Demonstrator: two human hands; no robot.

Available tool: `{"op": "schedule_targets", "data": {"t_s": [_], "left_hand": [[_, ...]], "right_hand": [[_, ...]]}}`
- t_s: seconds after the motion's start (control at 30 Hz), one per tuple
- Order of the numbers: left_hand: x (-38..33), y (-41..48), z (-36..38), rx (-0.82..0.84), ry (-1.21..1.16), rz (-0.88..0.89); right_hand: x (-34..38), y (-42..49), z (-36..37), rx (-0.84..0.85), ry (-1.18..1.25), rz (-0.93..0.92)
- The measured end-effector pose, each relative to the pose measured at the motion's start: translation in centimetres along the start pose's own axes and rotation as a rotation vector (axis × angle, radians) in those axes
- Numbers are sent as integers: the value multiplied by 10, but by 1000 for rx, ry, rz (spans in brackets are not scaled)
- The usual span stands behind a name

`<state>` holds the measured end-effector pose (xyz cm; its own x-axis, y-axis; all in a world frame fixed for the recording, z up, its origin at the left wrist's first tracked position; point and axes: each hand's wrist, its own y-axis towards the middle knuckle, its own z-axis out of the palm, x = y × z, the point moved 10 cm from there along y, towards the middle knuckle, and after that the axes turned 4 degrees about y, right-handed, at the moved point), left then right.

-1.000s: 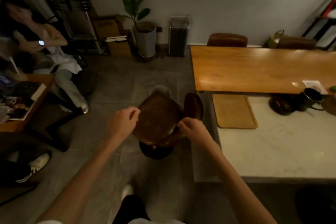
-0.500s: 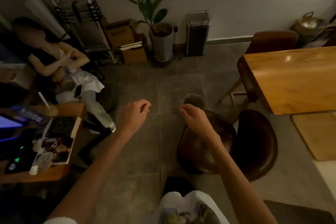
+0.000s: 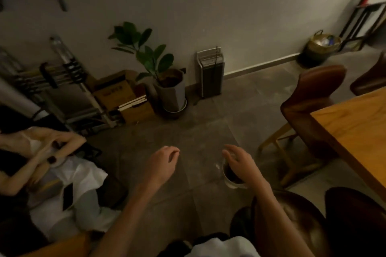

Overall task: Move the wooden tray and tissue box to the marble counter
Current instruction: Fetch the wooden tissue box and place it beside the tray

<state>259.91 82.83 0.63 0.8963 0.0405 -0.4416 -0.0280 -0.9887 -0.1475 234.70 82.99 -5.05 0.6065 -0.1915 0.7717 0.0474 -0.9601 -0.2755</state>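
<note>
Over the grey tiled floor [image 3: 200, 131], both hands hang empty in mid-air: the left hand [image 3: 161, 164] loosely curled, fingers bent inward and gripping nothing, the right hand [image 3: 240, 162] spread palm-down, fingers apart, just above a small white pot [image 3: 230, 177] with dark contents that sits on the floor. Neither the wooden tray nor the tissue box is anywhere in view, and the marble top is out of shot too. Only a corner of the wooden counter [image 3: 359, 127] pokes in from the right edge, with a brown leather chair [image 3: 313, 98] drawn up at its near end and another dark brown seat [image 3: 296, 221] down at the lower right, under the right forearm. Against the back wall stands a potted plant [image 3: 165, 81], cardboard boxes [image 3: 117, 92] to its left, a slim dark bin [image 3: 211, 73] to its right, a woven basket [image 3: 321, 48] farther along. Another person, seated, fills the left edge [image 3: 48, 162]. The whole picture is dim and slightly blurred.
</note>
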Motion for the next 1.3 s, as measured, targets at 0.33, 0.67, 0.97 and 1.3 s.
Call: {"op": "schedule_targets", "data": {"t_s": [0.33,0.67,0.97,1.3], "left_hand": [[-62,310,-27,152,-4,277],[-242,596,49,580,188,651],[-501,781,136,538,18,925],[-838,978,195,527,-33,1154]], "right_hand": [[32,232,-82,-187,289,177],[-33,367,-246,-432,214,556],[-151,481,-431,-919,534,570],[-235,607,-739,-1093,353,526]]}}
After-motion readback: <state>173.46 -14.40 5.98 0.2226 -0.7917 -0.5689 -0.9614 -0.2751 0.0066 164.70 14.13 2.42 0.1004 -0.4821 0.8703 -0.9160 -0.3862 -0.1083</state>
